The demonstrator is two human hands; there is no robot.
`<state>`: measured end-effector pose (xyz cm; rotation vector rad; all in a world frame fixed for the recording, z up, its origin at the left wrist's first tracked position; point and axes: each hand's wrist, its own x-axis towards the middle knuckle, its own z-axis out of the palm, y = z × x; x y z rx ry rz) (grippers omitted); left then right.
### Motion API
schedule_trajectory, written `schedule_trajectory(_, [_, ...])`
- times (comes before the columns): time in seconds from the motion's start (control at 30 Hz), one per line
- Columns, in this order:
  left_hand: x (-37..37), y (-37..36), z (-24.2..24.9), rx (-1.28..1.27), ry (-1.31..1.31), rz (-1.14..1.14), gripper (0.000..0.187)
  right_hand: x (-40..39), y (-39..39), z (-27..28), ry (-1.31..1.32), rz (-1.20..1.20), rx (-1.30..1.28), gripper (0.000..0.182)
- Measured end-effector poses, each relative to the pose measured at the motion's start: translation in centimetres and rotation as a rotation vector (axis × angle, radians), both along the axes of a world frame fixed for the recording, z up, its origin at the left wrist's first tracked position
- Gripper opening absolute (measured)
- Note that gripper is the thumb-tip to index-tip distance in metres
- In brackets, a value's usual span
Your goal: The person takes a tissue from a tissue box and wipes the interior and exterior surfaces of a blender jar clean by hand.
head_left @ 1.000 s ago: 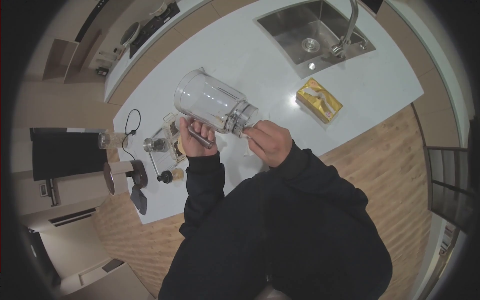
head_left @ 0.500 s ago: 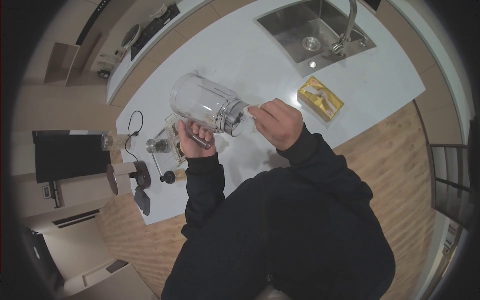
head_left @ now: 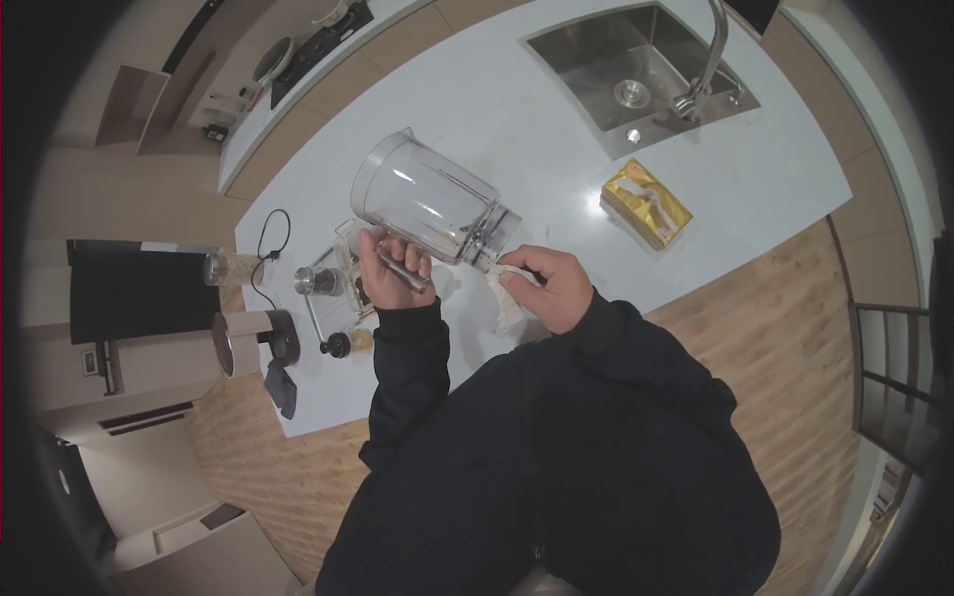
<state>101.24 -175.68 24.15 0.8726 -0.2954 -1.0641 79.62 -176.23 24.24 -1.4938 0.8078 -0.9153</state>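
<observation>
A clear blender jug [head_left: 425,194] lies tilted on its side in the air above the counter, its base end pointing right. My left hand [head_left: 397,273] is wrapped round its handle. In my right hand [head_left: 550,288] a crumpled white tissue [head_left: 507,303] is pinched and hangs down. The tissue meets the lower rim of the jug's base. A yellow pack of tissues [head_left: 646,204] sits on the counter to the right of the jug.
A steel sink [head_left: 586,60] with a tap [head_left: 711,60] is set into the white counter [head_left: 477,99]. Left of my left hand are a glass jar [head_left: 318,281], a rack [head_left: 350,248], a black-topped bottle [head_left: 343,345], a blender base [head_left: 282,338] and its cable [head_left: 283,233].
My right hand has moved down round the jug's base with the tissue, which now hangs in plain view. The jug has shifted slightly right within view.
</observation>
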Motion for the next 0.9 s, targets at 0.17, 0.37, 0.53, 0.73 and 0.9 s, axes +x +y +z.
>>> schedule_trajectory(0.17, [-0.1,0.1,-0.5,-0.072,-0.014,0.008,0.030,-0.3,0.0,-0.3,-0.414,0.030,0.698,0.016])
schedule_trajectory(0.37, [-0.4,0.3,-0.7,-0.030,-0.049,0.061,0.031,0.3,0.3,-0.8,-0.628,-0.128,0.926,0.012])
schedule_trajectory(0.53, [-0.5,0.6,-0.8,-0.023,-0.004,0.010,0.034,0.4,1.5,-1.4,-0.262,-0.005,0.417,0.016])
schedule_trajectory(0.73, [1.1,1.1,-2.1,-0.135,0.041,-0.078,0.032,-0.6,0.6,-2.0,0.009,-0.094,-0.205,0.013])
schedule_trajectory(0.9, [0.2,1.4,-1.7,-0.154,0.044,-0.094,0.033,-1.3,-1.6,-1.5,0.046,-0.405,-0.995,0.015])
